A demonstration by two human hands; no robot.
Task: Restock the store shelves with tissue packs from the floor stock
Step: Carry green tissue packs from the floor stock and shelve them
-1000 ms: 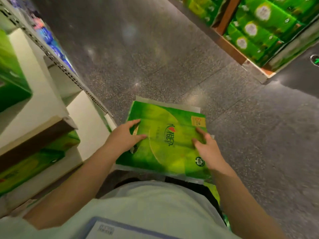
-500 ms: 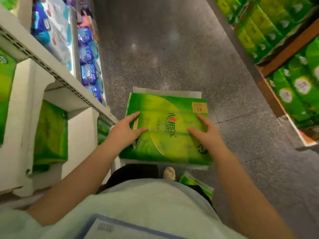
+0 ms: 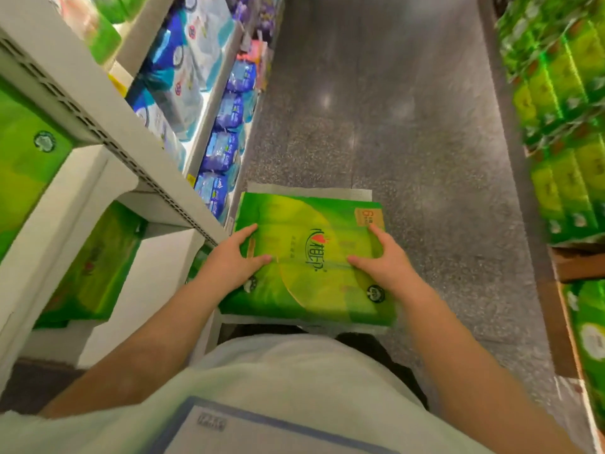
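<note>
I carry a flat green tissue pack (image 3: 314,257) in front of my waist, above the grey floor. My left hand (image 3: 229,263) grips its left edge and my right hand (image 3: 386,267) grips its right edge, each with a thumb and a finger lying on top. The white shelf unit (image 3: 98,126) stands just left of the pack. More green tissue packs (image 3: 95,267) sit in its lower bay, and another green pack (image 3: 23,165) in the bay above.
Blue and white packs (image 3: 222,152) fill the shelves further along on the left. Stacks of green tissue packs (image 3: 563,126) line the right side of the aisle on a low wooden base. The speckled floor (image 3: 393,126) runs between them.
My view has swung left and up towards the shelves, bringing more of the white unit into sight. Both hands keep the same hold on the pack, now closer to the shelf edge.
</note>
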